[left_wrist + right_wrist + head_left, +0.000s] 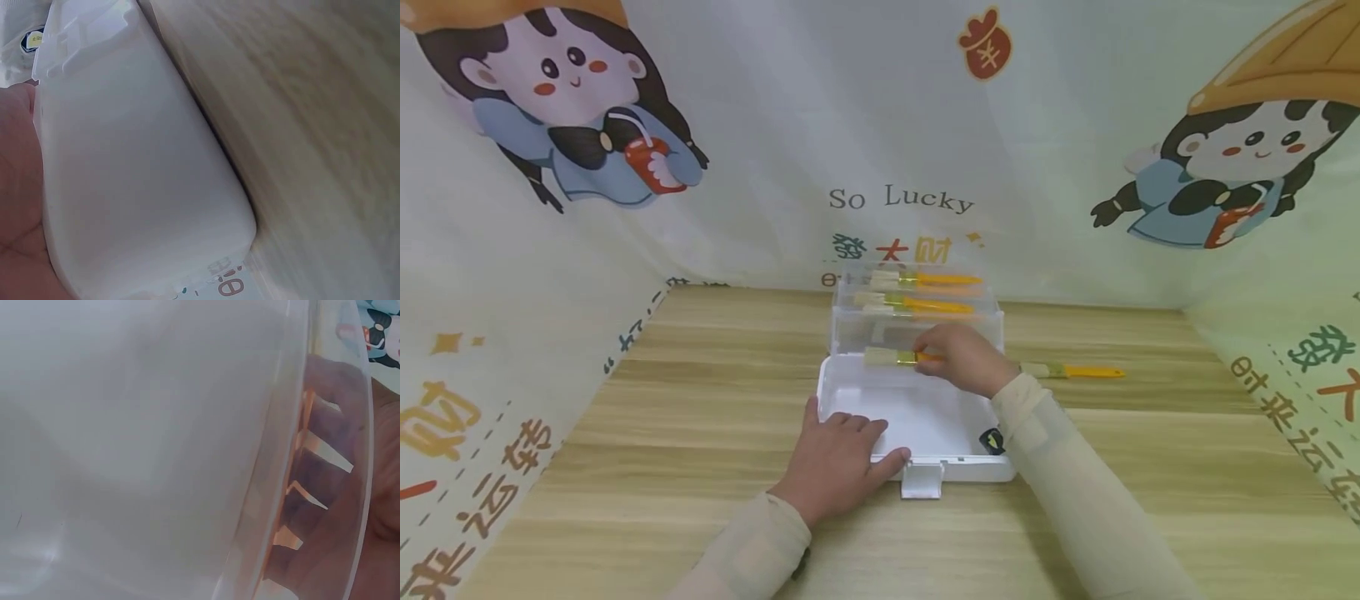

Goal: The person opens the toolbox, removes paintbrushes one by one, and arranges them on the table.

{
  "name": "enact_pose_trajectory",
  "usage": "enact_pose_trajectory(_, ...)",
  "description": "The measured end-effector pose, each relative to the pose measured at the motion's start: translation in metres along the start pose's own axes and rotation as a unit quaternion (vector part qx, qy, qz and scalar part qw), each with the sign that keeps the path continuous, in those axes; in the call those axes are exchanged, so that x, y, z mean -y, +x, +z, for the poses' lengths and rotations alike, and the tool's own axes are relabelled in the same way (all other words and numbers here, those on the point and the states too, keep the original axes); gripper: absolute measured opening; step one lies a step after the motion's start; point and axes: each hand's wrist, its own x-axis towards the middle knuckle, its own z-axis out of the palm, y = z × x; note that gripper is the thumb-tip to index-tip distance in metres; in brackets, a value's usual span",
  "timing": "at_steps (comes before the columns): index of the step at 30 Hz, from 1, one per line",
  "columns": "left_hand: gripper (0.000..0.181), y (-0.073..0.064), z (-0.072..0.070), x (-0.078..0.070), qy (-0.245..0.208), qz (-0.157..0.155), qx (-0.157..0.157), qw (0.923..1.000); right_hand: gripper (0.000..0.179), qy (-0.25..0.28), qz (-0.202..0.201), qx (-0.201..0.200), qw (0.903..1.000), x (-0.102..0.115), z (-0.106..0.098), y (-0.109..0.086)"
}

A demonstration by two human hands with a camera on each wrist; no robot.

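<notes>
A white plastic box (917, 417) lies unfolded on the table, with clear tiered trays (917, 329) raised at its back. My right hand (966, 358) pinches a paintbrush (889, 358) by its orange handle, level over the box's rear part, pale bristles pointing left. Through clear plastic, the right wrist view shows the curled fingers (319, 456). My left hand (842, 462) rests on the box's front left corner with fingers spread, its palm against the white side wall (137, 150) in the left wrist view. Two more paintbrushes, an upper one (951, 281) and a lower one (940, 307), lie in the trays.
Another orange-handled paintbrush (1093, 372) lies on the wooden table (700, 433), right of the box. A latch flap (921, 481) sticks out at the box's front, and a dark sticker (992, 441) marks its right front corner. Behind hangs a printed cloth (775, 125).
</notes>
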Motion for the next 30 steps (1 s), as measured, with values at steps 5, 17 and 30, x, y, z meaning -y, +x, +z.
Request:
enact_pose_trajectory(5,0.061,0.000,0.001,0.000,0.002,0.000,-0.002,1.0000,0.020,0.027,0.011,-0.015,0.9995,-0.004,0.000,-0.002)
enact_pose_trajectory(17,0.062,0.000,0.000,-0.001,0.004,0.000,-0.001,1.0000,0.023,0.042,0.022,-0.042,0.9980,-0.002,-0.016,-0.009)
enact_pose_trajectory(30,0.063,0.000,-0.001,-0.002,-0.006,-0.002,0.000,1.0000,0.026,0.026,0.016,-0.077,0.9966,0.001,-0.049,-0.036)
